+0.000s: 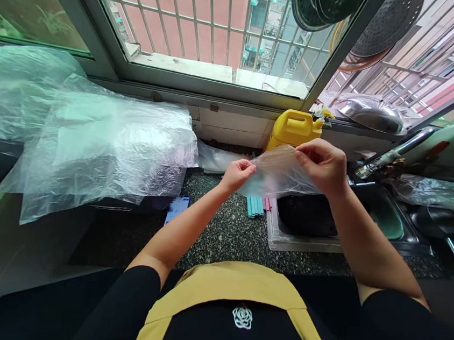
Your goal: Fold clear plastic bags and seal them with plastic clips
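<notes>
At left, clear sheeting (112,141) is spread out. By the left hand (238,174), a piece of thin clear plastic (277,172) is pinched at one end and held above the table (221,229), near teal strips (254,208); its upper right edge is gripped by the right hand (325,164), near the sink (304,244).

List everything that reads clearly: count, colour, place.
Held bag: one, clear, centre
Plastic sheeting: uncounted, clear, left
Jug: one, yellow, behind bag
Sink: one, dark, right
Strips: several, turquoise and pink, beside sink
Card: one, blue, left of strips
Counter: one, speckled dark, centre
Tap: one, silver, behind sink
Metal dome: one, silver, right sill
Perforated pans: several, greyish, top right
Window bars: many, pale, top
Apron: one, yellow and black, bottom
Left hand: one, bare, on bag
Right hand: one, bare, on bag
</notes>
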A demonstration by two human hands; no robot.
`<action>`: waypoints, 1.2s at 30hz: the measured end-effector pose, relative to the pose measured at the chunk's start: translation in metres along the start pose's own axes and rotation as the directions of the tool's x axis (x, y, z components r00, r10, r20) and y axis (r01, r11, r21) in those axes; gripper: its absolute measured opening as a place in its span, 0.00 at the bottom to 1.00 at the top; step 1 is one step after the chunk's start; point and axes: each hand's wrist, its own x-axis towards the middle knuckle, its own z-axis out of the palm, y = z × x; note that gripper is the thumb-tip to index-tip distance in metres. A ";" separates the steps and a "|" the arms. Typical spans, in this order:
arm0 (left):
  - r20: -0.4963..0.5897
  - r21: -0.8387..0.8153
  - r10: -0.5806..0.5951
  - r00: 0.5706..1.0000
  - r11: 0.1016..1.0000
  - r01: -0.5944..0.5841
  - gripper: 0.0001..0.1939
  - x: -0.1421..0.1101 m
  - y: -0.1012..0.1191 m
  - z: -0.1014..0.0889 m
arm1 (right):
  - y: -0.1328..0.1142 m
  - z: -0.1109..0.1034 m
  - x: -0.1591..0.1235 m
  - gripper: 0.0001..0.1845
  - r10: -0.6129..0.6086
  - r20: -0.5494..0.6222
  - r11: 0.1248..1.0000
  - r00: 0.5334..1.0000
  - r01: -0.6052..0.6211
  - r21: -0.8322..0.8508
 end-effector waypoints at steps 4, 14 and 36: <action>-0.071 -0.040 -0.026 0.997 0.999 0.024 0.11 0.003 0.008 -0.003 | -0.018 0.010 -0.023 0.03 -0.170 0.022 0.984 0.985 0.171 -0.047; -0.091 -0.100 -0.029 0.995 0.995 0.020 0.07 0.014 0.007 -0.013 | -0.027 0.053 -0.060 0.06 -0.308 0.037 0.948 0.951 0.310 -0.068; 0.069 -0.030 -0.393 0.917 0.918 0.396 0.11 -0.048 -0.049 -0.048 | 0.008 0.041 -0.040 0.06 0.145 -0.131 0.989 0.981 -0.144 0.014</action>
